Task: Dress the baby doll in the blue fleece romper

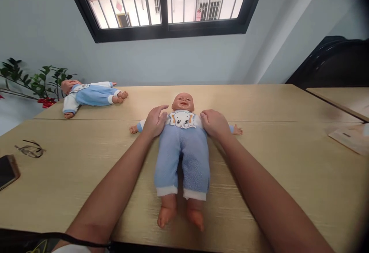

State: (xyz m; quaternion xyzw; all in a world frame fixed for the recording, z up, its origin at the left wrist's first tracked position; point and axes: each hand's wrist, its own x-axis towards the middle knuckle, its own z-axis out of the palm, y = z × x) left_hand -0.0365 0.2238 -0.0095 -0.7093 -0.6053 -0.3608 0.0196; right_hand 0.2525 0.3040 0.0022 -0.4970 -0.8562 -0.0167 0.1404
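A baby doll (181, 145) lies on its back on the wooden table (86, 168), head toward the window and feet toward me. It wears a blue and white outfit with an elephant face on the chest. Over the doll's upper arm on the left of the picture, my left hand (155, 121) is curled, its fingertips by the shoulder. My right hand (215, 123) is closed round the other upper arm near the shoulder. Both small doll hands stick out past my hands. The undersides of my fingers are hidden.
A second doll (95, 93) in similar clothes lies at the far left, near a potted plant (42, 82). Eyeglasses (31, 151) and a phone (8, 171) rest on the left side. A flat packet (348, 139) lies at the right, with a black chair (334, 60) behind.
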